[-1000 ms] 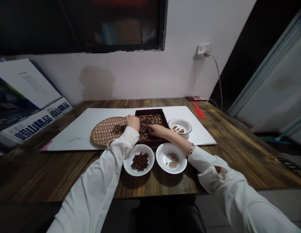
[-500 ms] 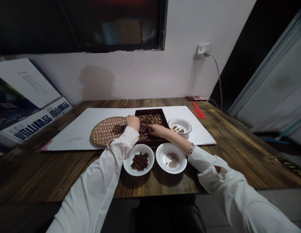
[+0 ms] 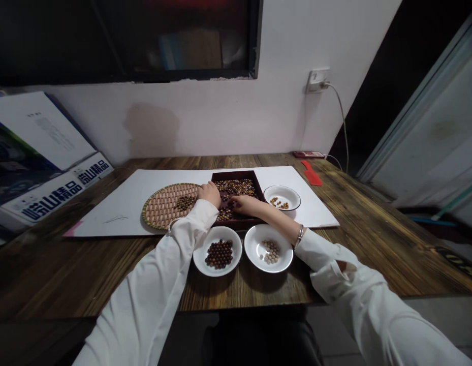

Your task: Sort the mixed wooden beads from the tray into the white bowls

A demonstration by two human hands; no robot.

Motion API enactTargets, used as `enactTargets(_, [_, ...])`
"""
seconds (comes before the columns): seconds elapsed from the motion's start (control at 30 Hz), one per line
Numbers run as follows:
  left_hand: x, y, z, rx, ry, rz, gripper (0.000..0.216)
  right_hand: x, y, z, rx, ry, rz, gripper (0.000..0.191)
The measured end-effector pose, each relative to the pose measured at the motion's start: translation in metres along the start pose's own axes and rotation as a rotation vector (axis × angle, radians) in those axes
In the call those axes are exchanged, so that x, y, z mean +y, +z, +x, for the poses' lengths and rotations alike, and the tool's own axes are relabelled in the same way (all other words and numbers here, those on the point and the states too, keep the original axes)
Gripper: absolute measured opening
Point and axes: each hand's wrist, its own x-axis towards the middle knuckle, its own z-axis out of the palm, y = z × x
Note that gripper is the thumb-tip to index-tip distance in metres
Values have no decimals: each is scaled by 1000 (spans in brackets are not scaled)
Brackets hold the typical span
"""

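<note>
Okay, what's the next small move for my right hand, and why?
Probably pinch one of the mixed beads in the dark tray: your right hand reaches over it, while the left near bowl holds dark beads and the right near bowl pale ones.

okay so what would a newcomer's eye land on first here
Probably the dark tray of mixed beads on the white board, with the right hand over it. Closer in stand two white bowls: dark beads in the left, pale beads in the right. A flat red tool lies toward the back right.
</note>
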Motion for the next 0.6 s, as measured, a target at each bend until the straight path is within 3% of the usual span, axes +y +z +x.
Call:
enactTargets(0.13, [-1,1,0,-12,15,16,60,1,0,1,8,-10,20,40])
enactTargets(0.3, [-3,0,0,-13,149,55,67,1,0,0,17,-18,18,37])
enactTargets(0.43, [-5,1,3,-5,286,75,54,0,-1,-2,13,-3,4,36])
enactTargets(0.6, [-7,3,5,-19,327,83,40,-1,-1,-2,15,11,-4,37])
